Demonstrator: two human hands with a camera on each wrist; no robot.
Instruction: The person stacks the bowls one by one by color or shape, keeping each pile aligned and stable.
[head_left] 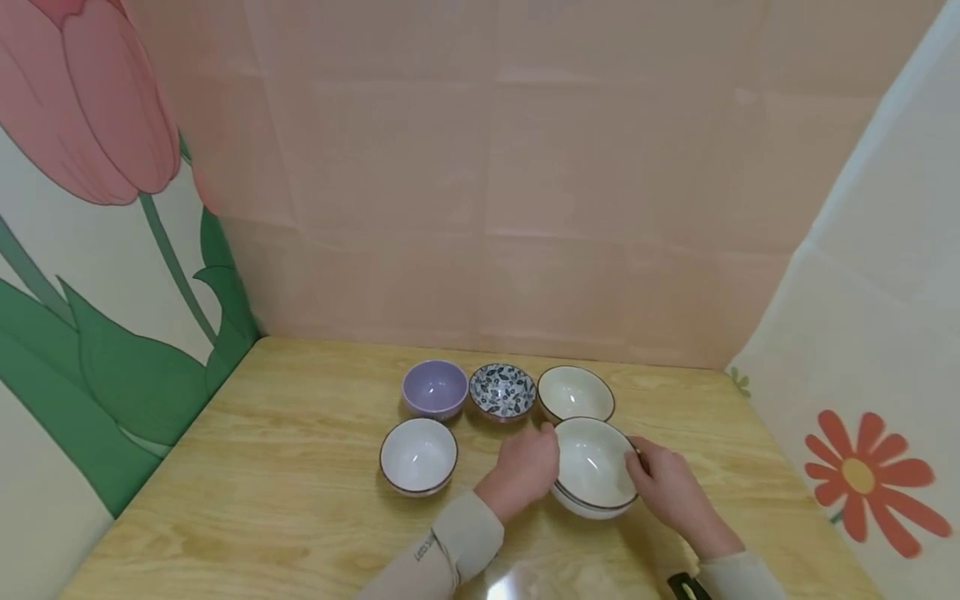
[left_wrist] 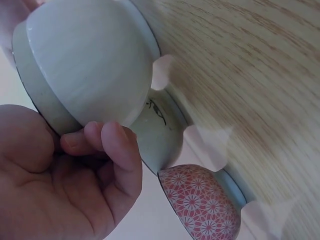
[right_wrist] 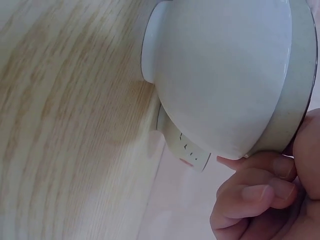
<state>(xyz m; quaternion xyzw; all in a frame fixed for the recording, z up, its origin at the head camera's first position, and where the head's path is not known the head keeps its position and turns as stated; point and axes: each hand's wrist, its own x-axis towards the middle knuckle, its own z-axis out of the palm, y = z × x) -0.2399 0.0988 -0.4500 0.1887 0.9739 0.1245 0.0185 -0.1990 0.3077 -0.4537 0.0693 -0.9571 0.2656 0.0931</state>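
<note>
Bowls stood on the desk (head_left: 300,467) in two rows. Rear row, left to right, before the backdrop (head_left: 487,167): rear-left bowl (head_left: 435,390), rear-middle bowl (head_left: 502,392), rear-right bowl (head_left: 576,393), side by side. Front row: front-left bowl (head_left: 418,456) lay before the rear-left one; at right, upper bowl (head_left: 596,460) sat inside lower bowl (head_left: 591,512), before the rear-right one. Left hand (head_left: 527,462) was at the nested pair's left rim, right hand (head_left: 670,483) at its right
</note>
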